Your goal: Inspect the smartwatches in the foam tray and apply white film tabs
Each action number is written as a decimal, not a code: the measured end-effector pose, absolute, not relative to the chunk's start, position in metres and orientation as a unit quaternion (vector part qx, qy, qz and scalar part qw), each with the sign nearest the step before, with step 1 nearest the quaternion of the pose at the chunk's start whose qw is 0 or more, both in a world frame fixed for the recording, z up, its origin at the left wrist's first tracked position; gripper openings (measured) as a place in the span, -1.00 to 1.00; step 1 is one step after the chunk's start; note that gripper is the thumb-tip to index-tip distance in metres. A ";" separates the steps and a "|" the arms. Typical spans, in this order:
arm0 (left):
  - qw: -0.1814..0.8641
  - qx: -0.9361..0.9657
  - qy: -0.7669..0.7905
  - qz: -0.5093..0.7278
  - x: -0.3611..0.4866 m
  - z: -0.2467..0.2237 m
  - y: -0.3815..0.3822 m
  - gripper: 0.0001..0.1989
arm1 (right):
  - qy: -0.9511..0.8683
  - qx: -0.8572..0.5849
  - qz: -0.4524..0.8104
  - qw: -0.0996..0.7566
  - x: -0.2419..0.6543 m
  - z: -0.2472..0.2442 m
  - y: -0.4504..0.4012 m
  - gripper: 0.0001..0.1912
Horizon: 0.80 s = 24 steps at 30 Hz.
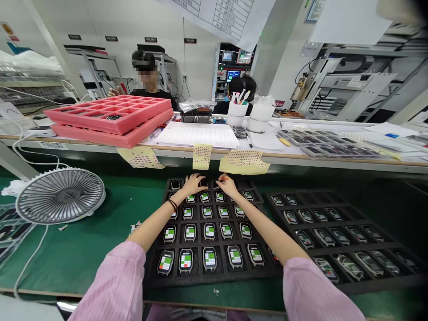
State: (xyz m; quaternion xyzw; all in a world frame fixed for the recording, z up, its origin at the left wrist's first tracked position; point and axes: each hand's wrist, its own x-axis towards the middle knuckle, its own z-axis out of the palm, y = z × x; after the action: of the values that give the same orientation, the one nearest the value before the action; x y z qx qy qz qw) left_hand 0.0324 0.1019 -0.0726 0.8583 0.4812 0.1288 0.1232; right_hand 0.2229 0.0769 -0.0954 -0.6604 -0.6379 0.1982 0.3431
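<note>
A black foam tray [214, 278] in front of me holds rows of square smartwatch bodies without straps, many with lit green-and-white screens. At its far row, my left hand [194, 183] has thumb and fingers around the sides of a dark-screened smartwatch [203, 182]. Beside it, my right hand [228, 186] is pinched at the edge of another smartwatch [215, 183]. A small orange bit shows at the right fingertips; its kind is too small to tell. Among the nearest row, a smartwatch [210, 258] lies face up in its slot.
To the right lies a second black foam tray [321, 196] of smartwatches with mostly dark screens. A white fan [63, 196] stands left on the green mat [113, 209]. Red foam trays [113, 118], papers [197, 135] and pen cups [237, 113] occupy the shelf. Two people sit beyond.
</note>
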 end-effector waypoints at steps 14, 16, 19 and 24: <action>0.085 0.754 0.652 -0.014 -0.050 -0.065 0.025 -0.56 | -0.583 -0.763 0.181 0.213 0.272 -0.099 0.076 -0.63; 0.105 0.750 0.653 -0.008 -0.051 -0.070 0.025 -0.56 | -0.574 -0.763 0.200 0.219 0.271 -0.100 0.082 -0.64; 0.158 0.743 0.651 0.002 -0.054 -0.072 0.038 -0.56 | -0.556 -0.759 0.242 0.236 0.271 -0.100 0.090 -0.65; 0.256 0.729 0.635 0.015 -0.066 -0.072 0.062 -0.43 | -0.525 -0.752 0.310 0.251 0.266 -0.099 0.098 -0.64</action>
State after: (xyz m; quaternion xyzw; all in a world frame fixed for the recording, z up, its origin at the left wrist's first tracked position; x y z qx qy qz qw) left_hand -0.0661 0.0621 -0.0719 0.7288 0.6348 0.0149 0.2563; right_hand 0.2657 0.0984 -0.0989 -0.7521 -0.5250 0.3097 0.2507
